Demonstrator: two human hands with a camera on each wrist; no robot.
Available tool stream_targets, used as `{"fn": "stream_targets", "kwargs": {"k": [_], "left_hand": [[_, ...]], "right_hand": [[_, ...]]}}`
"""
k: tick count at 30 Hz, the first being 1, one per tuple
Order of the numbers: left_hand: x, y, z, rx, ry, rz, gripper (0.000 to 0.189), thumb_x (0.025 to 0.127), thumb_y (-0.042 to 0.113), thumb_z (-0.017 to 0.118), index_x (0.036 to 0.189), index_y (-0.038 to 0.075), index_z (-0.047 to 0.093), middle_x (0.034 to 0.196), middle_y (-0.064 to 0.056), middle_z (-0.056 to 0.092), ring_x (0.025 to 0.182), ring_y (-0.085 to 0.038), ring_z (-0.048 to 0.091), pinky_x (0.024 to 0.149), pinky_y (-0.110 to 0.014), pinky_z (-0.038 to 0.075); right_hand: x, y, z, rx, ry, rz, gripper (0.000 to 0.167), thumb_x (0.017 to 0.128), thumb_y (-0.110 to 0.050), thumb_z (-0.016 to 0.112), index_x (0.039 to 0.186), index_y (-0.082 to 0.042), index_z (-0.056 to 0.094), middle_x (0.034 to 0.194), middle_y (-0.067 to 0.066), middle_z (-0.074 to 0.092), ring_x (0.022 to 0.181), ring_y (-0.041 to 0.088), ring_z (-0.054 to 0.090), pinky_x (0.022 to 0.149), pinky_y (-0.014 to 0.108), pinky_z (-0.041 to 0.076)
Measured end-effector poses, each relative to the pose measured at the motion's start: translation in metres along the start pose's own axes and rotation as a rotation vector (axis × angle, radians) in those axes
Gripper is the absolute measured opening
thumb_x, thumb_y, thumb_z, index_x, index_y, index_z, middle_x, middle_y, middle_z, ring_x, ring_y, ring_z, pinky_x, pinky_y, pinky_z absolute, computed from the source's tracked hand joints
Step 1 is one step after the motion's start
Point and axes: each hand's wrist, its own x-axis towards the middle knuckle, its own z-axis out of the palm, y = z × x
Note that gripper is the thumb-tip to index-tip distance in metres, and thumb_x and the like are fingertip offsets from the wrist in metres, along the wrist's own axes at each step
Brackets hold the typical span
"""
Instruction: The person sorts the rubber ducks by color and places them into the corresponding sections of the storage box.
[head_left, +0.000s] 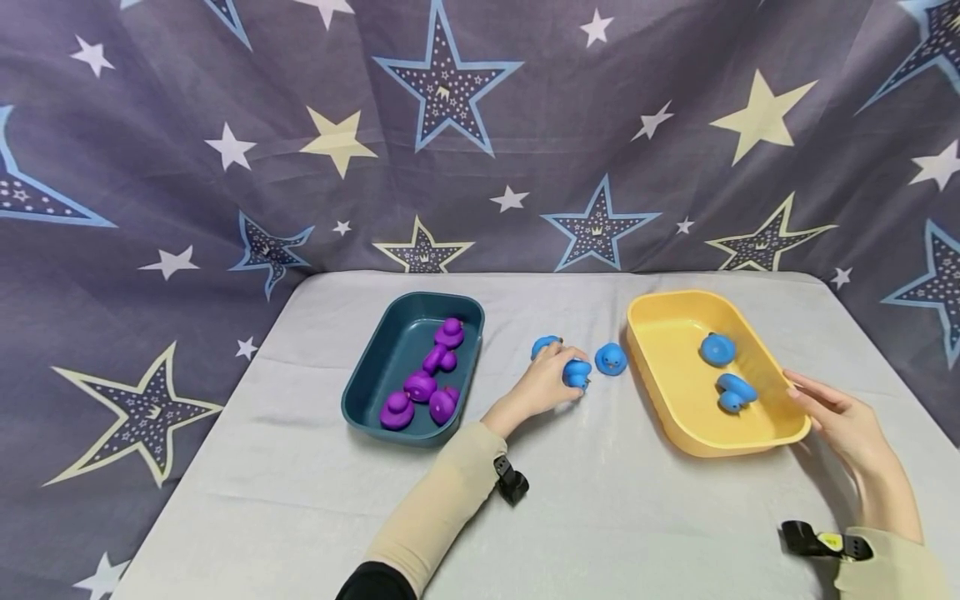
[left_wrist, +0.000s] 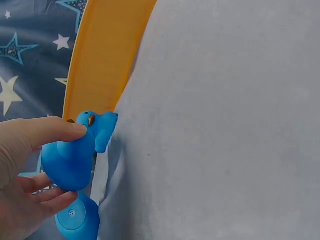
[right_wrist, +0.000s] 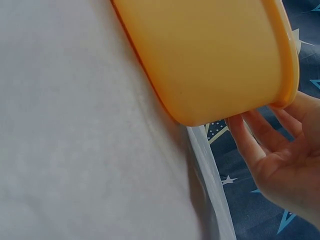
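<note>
My left hand (head_left: 542, 385) pinches a blue rubber duck (left_wrist: 69, 162) between thumb and fingers. Another blue duck shows in part behind that hand in the head view, and a third blue duck (head_left: 611, 359) sits just to its right. Beneath the held duck, the left wrist view shows a duck's round base (left_wrist: 72, 214). My right hand (head_left: 851, 429) grips the right side of the yellow tray (head_left: 671, 417), one digit at its rim and other fingers against the outer wall. Two blue ducks, one upside down (head_left: 717, 349) and one tipped over (head_left: 735, 392), lie in the tray.
A dark teal tray (head_left: 367, 367) stands left of my left hand, with several purple ducks (head_left: 420, 386) inside. Pale cloth (head_left: 600, 500) covers the table. Behind it hangs a dark curtain (head_left: 495, 225) with stars. Both wrists carry small black devices.
</note>
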Motion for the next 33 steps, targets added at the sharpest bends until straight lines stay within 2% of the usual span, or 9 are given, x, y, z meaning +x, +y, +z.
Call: {"fn": "stream_targets", "kwargs": {"k": [16, 25, 33], "left_hand": [[0.007, 0.011, -0.007, -0.036, 0.014, 0.036, 0.043, 0.075, 0.020, 0.068, 0.116, 0.015, 0.054, 0.109, -0.007, 0.050, 0.102, -0.017, 0.045, 0.086, -0.030, 0.037], [0.014, 0.020, -0.012, -0.055, 0.002, 0.029, 0.044, 0.077, 0.021, 0.067, 0.118, 0.016, 0.053, 0.110, -0.006, 0.050, 0.099, -0.014, 0.046, 0.085, -0.028, 0.038], [0.020, 0.029, -0.018, -0.060, -0.010, 0.036, 0.046, 0.077, 0.022, 0.067, 0.121, 0.017, 0.052, 0.115, -0.006, 0.049, 0.102, -0.015, 0.046, 0.087, -0.030, 0.038]], "right_hand": [[0.000, 0.000, 0.000, -0.056, 0.006, 0.018, 0.036, 0.086, -0.021, 0.058, 0.122, -0.027, 0.055, 0.090, -0.036, 0.053, 0.081, -0.020, 0.047, 0.063, 0.004, 0.040], [0.000, -0.001, -0.001, -0.072, 0.011, 0.035, 0.039, 0.086, -0.022, 0.058, 0.124, -0.026, 0.052, 0.089, -0.038, 0.053, 0.081, -0.021, 0.046, 0.063, 0.003, 0.038], [0.000, -0.001, 0.000, -0.095, 0.005, 0.033, 0.039, 0.087, -0.023, 0.057, 0.125, -0.027, 0.052, 0.090, -0.038, 0.051, 0.081, -0.021, 0.045, 0.062, 0.004, 0.038]]}}
